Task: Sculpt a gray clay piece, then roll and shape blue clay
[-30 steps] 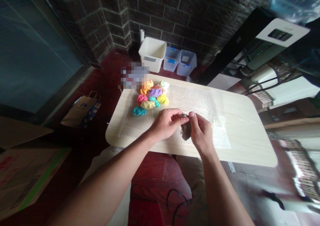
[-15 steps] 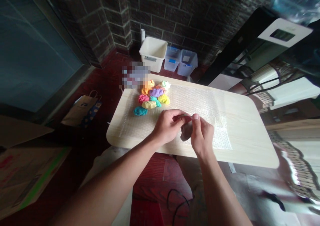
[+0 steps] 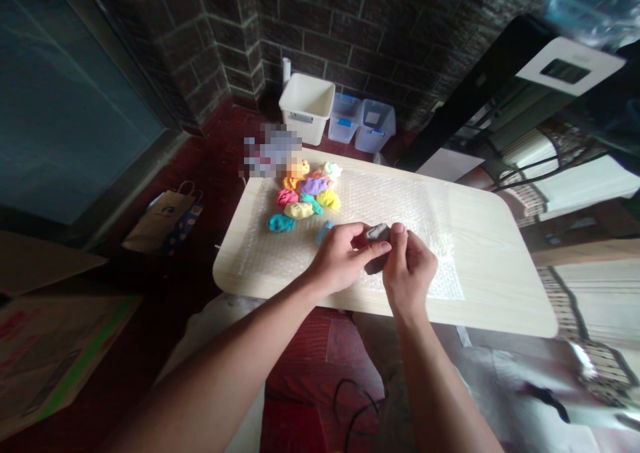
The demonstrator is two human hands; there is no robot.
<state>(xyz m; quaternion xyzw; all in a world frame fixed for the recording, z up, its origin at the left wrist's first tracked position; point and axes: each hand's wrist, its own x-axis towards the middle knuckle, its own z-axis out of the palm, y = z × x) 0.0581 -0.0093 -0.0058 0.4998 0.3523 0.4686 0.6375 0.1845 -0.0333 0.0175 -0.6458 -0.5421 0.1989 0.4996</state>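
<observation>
Both hands hold a dark grey folded cloth low over the table; its kind is not clear. A paler grey fold shows at its top. My left hand pinches its left side between thumb and fingers. The right side is in my right hand, thumb on top and fingers curled, partly hidden. Just behind my left hand a light blue bundle shows in part. Farther left lies a cluster of soft balled-up bundles: a teal one, a cream one, a purple one and several others.
Bubble wrap covers the middle of the light wooden table. Behind the table stand a white bin and two clear boxes. A paper bag sits on the floor at left, and a cardboard box nearer.
The grey cloth has turned, so its lighter fold now faces up. My right hand has shifted slightly right. The light blue bundle has come into view behind my left hand.
</observation>
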